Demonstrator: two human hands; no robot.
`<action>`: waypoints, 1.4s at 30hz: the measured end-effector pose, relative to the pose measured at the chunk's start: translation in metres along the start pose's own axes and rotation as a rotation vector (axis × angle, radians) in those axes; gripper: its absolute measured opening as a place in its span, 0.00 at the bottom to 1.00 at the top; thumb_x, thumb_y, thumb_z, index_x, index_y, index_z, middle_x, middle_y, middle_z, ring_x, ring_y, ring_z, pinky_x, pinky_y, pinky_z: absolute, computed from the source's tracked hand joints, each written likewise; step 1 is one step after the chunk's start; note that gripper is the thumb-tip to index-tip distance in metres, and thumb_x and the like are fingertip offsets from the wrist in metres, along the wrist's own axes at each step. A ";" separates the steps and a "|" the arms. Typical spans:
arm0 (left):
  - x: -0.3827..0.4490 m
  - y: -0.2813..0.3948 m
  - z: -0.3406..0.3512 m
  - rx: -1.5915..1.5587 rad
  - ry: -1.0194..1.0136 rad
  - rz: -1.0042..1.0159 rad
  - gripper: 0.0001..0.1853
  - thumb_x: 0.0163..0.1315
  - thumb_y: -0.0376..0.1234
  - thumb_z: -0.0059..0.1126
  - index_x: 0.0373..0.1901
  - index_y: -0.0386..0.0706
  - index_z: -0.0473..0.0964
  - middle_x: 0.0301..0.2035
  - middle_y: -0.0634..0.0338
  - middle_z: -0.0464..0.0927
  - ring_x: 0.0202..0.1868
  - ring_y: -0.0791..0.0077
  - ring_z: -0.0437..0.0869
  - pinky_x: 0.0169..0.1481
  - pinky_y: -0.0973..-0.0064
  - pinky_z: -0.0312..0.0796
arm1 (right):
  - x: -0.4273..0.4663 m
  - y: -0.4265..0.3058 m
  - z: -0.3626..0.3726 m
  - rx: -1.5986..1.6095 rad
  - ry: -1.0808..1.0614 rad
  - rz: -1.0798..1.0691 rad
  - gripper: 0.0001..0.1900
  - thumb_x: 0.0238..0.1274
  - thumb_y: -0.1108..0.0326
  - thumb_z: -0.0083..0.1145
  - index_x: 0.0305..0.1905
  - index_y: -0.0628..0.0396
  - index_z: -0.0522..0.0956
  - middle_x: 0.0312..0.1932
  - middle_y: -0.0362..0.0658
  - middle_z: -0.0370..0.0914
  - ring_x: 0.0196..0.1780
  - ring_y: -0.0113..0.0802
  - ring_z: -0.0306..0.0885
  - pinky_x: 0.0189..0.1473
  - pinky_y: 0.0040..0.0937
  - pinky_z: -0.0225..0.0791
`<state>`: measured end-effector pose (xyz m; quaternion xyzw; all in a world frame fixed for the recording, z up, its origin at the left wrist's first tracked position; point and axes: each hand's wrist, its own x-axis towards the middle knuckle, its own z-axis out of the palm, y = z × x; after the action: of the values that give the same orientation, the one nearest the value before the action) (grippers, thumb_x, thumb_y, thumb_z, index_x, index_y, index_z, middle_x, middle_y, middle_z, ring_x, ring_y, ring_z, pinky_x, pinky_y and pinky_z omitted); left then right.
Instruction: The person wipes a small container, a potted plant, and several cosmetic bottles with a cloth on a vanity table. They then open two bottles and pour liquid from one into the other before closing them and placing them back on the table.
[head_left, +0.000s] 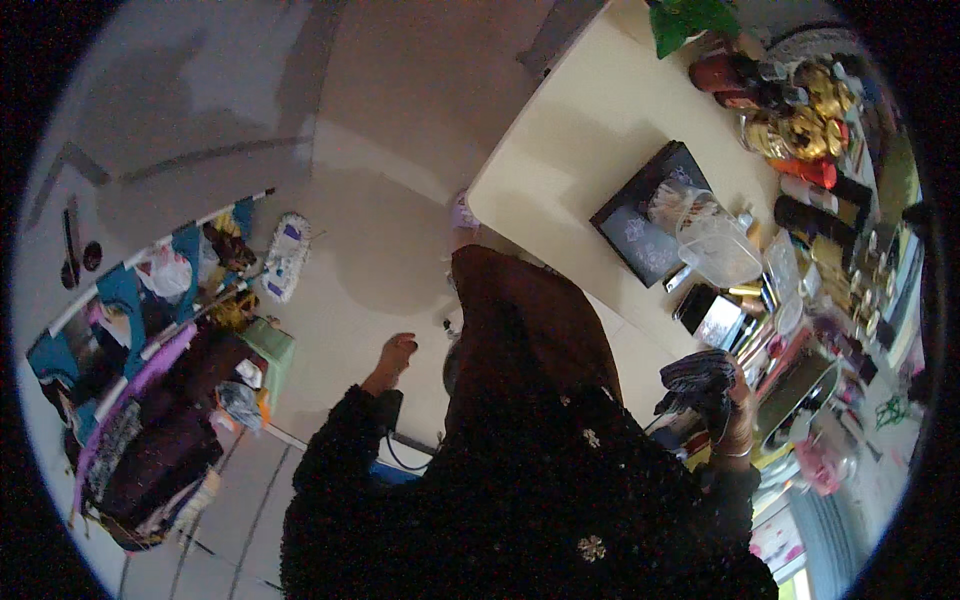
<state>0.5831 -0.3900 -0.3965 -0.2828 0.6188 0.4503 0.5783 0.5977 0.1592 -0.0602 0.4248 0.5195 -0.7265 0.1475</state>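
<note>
My right hand (739, 401) grips a bunched dark striped cloth (694, 379) beside the crowded edge of the cream table (555, 165). My left hand (396, 356) hangs over the floor with its fingers partly curled, and I see nothing in it. On the table a dark patterned box (630, 225) lies near a clear plastic tub (720, 251), which rests tilted against a container of cotton swabs (675, 202). A phone-like dark object (696, 304) lies between the tub and the cloth.
Gold-coloured items (802, 131) and bottles crowd the table's far side. A mirror-like tray (799, 390) stands by my right hand. To the left are a mop head (287, 256), a purple-rimmed basket of dark cloth (135, 382) and a pale green bin (270, 349). Green leaves (686, 26) show at the top.
</note>
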 end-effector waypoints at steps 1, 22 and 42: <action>0.004 -0.028 0.018 0.169 0.010 0.196 0.26 0.61 0.36 0.64 0.61 0.44 0.70 0.59 0.54 0.70 0.61 0.61 0.72 0.60 0.59 0.71 | 0.007 0.004 -0.010 -0.015 -0.034 0.008 0.36 0.55 0.41 0.55 0.52 0.69 0.72 0.44 0.56 0.79 0.43 0.43 0.81 0.44 0.35 0.76; 0.161 0.045 0.125 -0.138 -0.519 -0.143 0.27 0.62 0.39 0.61 0.61 0.42 0.69 0.57 0.53 0.74 0.57 0.63 0.75 0.60 0.63 0.69 | 0.041 -0.018 -0.051 -0.359 0.398 -0.512 0.24 0.66 0.48 0.49 0.46 0.63 0.74 0.40 0.50 0.78 0.44 0.43 0.79 0.49 0.40 0.73; 0.236 0.150 0.067 0.500 -0.494 -0.103 0.24 0.66 0.43 0.55 0.60 0.43 0.70 0.54 0.56 0.75 0.55 0.65 0.76 0.56 0.62 0.71 | 0.048 0.063 -0.085 0.265 0.307 -0.882 0.33 0.59 0.38 0.47 0.52 0.61 0.72 0.45 0.53 0.74 0.45 0.45 0.75 0.49 0.42 0.71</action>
<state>0.4428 -0.2252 -0.5858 -0.0456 0.5363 0.3100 0.7837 0.6501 0.2187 -0.1457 0.2815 0.5687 -0.7089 -0.3080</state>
